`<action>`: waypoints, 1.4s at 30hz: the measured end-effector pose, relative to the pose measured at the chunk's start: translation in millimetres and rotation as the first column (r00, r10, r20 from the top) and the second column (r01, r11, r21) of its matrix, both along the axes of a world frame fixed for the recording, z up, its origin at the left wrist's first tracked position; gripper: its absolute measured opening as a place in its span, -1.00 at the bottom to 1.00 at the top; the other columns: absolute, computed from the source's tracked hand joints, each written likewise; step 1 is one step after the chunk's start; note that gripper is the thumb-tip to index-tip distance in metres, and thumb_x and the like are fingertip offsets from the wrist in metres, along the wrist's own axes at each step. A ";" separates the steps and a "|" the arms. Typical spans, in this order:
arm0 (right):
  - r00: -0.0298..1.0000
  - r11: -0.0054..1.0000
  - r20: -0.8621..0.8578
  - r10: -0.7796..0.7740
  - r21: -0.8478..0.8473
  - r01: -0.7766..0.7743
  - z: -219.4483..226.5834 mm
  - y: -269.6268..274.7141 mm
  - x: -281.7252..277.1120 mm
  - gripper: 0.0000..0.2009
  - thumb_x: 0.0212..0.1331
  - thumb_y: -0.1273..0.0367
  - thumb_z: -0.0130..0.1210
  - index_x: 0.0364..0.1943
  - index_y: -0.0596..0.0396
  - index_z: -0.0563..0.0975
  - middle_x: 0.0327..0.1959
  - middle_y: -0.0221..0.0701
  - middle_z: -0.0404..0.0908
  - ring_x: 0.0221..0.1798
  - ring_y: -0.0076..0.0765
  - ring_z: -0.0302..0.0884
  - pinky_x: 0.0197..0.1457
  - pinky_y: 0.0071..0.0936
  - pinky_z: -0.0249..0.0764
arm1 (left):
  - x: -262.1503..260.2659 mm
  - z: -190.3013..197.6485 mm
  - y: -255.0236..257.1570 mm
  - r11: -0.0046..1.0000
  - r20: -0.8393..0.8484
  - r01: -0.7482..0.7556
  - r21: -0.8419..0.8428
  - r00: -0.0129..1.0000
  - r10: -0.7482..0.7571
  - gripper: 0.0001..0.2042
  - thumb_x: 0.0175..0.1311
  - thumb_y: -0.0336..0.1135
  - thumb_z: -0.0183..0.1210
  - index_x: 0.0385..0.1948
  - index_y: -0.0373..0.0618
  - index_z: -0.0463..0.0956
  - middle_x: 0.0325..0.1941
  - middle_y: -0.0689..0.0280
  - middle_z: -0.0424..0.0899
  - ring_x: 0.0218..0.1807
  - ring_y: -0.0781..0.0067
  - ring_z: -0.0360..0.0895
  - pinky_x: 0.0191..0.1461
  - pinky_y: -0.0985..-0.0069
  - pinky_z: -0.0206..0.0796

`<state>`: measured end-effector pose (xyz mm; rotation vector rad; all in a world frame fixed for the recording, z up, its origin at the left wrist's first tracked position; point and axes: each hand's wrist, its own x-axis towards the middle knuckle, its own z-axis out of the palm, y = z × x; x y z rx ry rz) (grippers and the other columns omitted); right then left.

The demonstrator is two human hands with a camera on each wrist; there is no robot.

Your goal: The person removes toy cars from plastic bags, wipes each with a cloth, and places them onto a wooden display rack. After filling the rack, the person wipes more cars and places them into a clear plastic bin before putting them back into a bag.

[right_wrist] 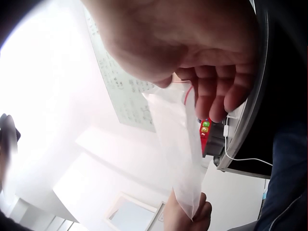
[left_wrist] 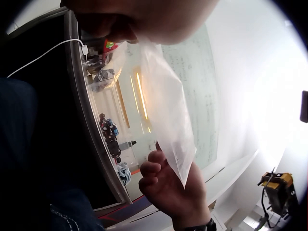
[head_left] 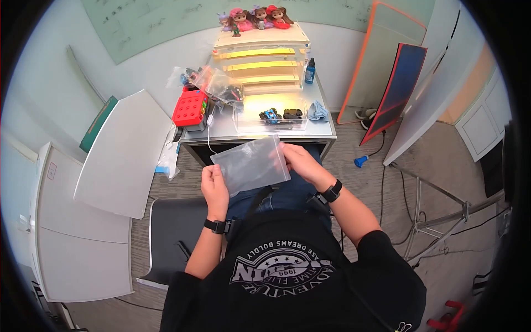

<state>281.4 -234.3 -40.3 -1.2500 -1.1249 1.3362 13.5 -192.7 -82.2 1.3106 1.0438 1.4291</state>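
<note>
A clear zip-lock bag [head_left: 249, 166] is held up over the lap, in front of the table, with nothing visible inside. My left hand [head_left: 215, 191] pinches its left edge. At the zip end, my right hand [head_left: 303, 163] grips the bag near its upper right corner, thumb on the near face. In the right wrist view, the red zip line runs beside the curled fingers of the right hand [right_wrist: 211, 82]. The left wrist view shows the bag [left_wrist: 168, 106] stretched between both hands. Beyond the bag, a clear tray [head_left: 249, 123] on the table holds a blue toy car [head_left: 271, 115] and a dark toy car [head_left: 292, 115].
On the table [head_left: 221, 131] stand a red toy box [head_left: 191, 107], plastic bags with dark items [head_left: 224, 88], a blue bottle [head_left: 310, 71] and a light blue cloth [head_left: 317, 110]. Dolls [head_left: 260, 19] sit on a lit shelf unit [head_left: 260, 41] behind. A black chair [head_left: 171, 238] is at the left.
</note>
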 end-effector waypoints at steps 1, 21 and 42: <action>0.987 0.995 -0.159 -0.032 -0.102 0.016 3.9 -1.5 -1.8 -0.64 0.54 0.10 0.06 0.00 0.11 0.64 -0.29 -0.50 0.65 -0.30 -0.58 0.57 -0.24 -0.55 0.51 | 0.4 1.4 -1.3 1.000 -0.047 -0.023 0.016 0.999 0.024 -0.77 0.66 -0.20 0.03 -0.23 -0.13 0.47 -0.42 0.59 0.34 -0.40 0.82 0.17 -0.35 0.71 0.07; 0.980 0.979 -0.062 -0.187 0.073 0.191 12.6 3.9 -8.0 -0.78 0.49 0.23 0.15 -0.17 0.08 0.65 -0.37 -0.59 0.63 -0.35 -0.72 0.53 -0.33 -0.64 0.44 | -1.0 -3.0 12.8 1.000 0.110 -0.010 -0.019 0.994 0.012 -0.80 0.64 -0.27 0.05 -0.13 -0.22 0.51 -0.38 0.57 0.42 -0.42 0.83 0.20 -0.36 0.71 0.10; 0.994 0.995 0.059 0.096 -0.044 -0.094 -4.1 26.1 -32.5 -0.64 0.47 0.19 0.21 0.16 0.13 0.56 -0.15 -0.33 0.75 -0.21 -0.47 0.73 -0.18 -0.54 0.60 | 13.5 -9.3 61.9 0.852 0.312 0.347 -0.391 0.921 -0.231 -0.78 0.54 -0.29 0.12 0.08 -0.11 0.44 -0.21 0.23 0.68 -0.28 0.39 0.70 -0.34 0.49 0.55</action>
